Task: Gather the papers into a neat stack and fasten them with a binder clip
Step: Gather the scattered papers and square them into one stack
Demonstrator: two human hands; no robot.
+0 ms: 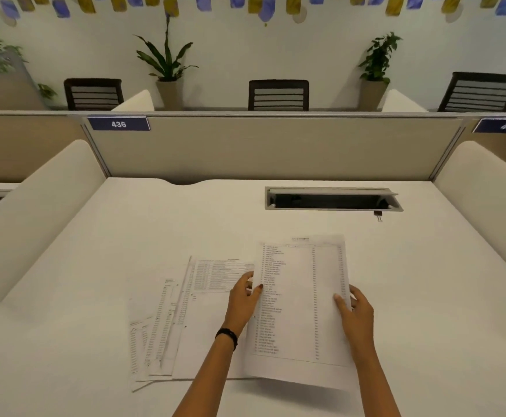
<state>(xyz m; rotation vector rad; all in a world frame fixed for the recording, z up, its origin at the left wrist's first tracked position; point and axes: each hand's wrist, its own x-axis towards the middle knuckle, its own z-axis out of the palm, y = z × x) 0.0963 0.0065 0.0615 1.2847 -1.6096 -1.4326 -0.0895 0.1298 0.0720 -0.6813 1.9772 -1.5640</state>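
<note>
Papers are split in two lots: one printed sheet (301, 308), perhaps with more behind it, is pinched at its side edges by both hands, the left hand (243, 299) on its left edge and the right hand (354, 311) on its right edge, thumbs on top. Several loose sheets (167, 320) lie fanned and crooked on the surface (95, 266) just to the left, overlapping one another. The binder clip (379, 216) sits well apart, near the far right corner of the open cable slot (333, 199).

Risks, as I judge them: the held sheet is limp and gripped only at the edges, so it may sag or crease. Dropping it onto the fanned pile without squaring would leave edges stepped, and the clip would then bite only some pages. Sweeping the loose sheets could slide one off the near edge. Reaching for the clip one-handed may let the stack splay again.
</note>
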